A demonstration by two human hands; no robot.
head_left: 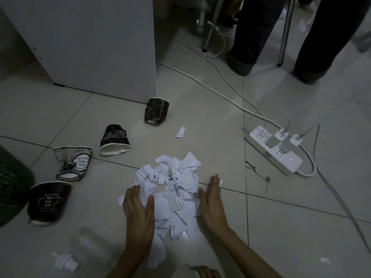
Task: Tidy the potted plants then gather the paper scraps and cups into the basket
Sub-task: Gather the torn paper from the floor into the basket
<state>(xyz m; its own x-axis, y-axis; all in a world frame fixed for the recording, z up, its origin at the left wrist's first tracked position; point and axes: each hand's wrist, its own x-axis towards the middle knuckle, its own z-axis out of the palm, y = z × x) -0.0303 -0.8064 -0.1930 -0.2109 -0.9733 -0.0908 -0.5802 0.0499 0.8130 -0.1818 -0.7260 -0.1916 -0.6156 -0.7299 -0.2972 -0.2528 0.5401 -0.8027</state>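
Paper scraps lie heaped on the tiled floor, flanked by the left hand and right hand, both flat with straight fingers touching the pile's edges. Crushed cups lie nearby, beside the green basket.

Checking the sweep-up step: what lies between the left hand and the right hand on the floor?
In the head view, the pile of torn paper scraps fills the gap between the left hand and the right hand, both flat-fingered against its sides.
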